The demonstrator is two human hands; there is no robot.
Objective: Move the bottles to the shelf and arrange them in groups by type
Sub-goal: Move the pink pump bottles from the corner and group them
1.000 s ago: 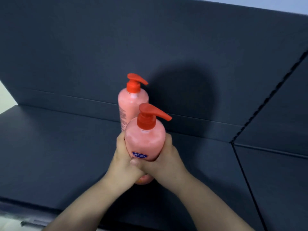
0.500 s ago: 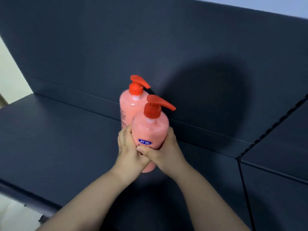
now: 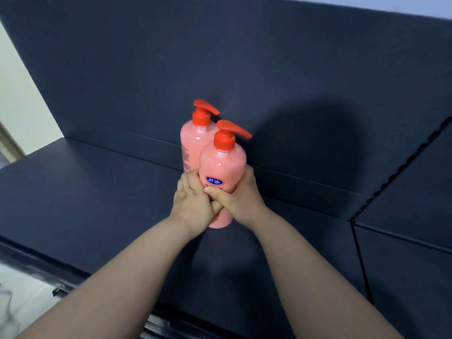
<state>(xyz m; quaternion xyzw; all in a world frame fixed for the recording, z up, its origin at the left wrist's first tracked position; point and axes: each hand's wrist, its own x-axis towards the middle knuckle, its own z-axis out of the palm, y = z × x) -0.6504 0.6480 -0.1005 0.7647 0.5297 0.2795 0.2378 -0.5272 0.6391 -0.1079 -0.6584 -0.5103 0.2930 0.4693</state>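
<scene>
Two pink pump bottles with red pump tops stand close together on the dark blue shelf (image 3: 85, 192). The front pink bottle (image 3: 223, 165) carries a blue oval label. My left hand (image 3: 193, 204) wraps its left side and my right hand (image 3: 241, 199) wraps its right side, thumbs meeting below the label. The lower part of this bottle is hidden by my fingers. The rear pink bottle (image 3: 193, 145) stands right behind it, near the shelf's back wall, touching or almost touching the front one. Both nozzles point right.
The shelf's dark back panel (image 3: 220, 69) rises behind the bottles. A seam (image 3: 354, 216) divides the shelf from a second section (image 3: 403, 265) on the right. The front edge (image 3: 49, 265) runs along the lower left, with a pale wall (image 3: 19, 106) at far left.
My two hands have carried the front bottle forward toward the rear bottle. It now sits lower and closer to it, and the view has shifted slightly.
</scene>
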